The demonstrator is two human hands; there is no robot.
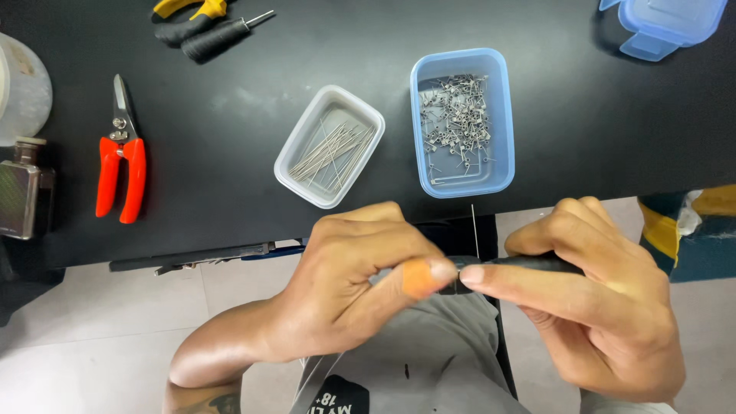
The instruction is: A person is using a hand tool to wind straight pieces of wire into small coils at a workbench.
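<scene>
My left hand [349, 280] and my right hand [594, 295] meet in front of the black table's edge, above my lap. My right hand grips a black-handled tool [529, 264] lying sideways. My left hand, with an orange cover on the thumb tip [418, 277], pinches at the tool's tip, where a thin straight wire [475, 230] stands upright. On the table just beyond sit a grey tray [295, 165] of straight wires and a blue tub [502, 115] of small bent wire pieces.
Red-handled cutters [121, 165] lie at the table's left, with a small bottle [24, 188] and a clear container [23, 88] beside them. Yellow-handled pliers [188, 9] and a black tool [218, 38] lie at the back. A blue lidded box [663, 23] stands back right.
</scene>
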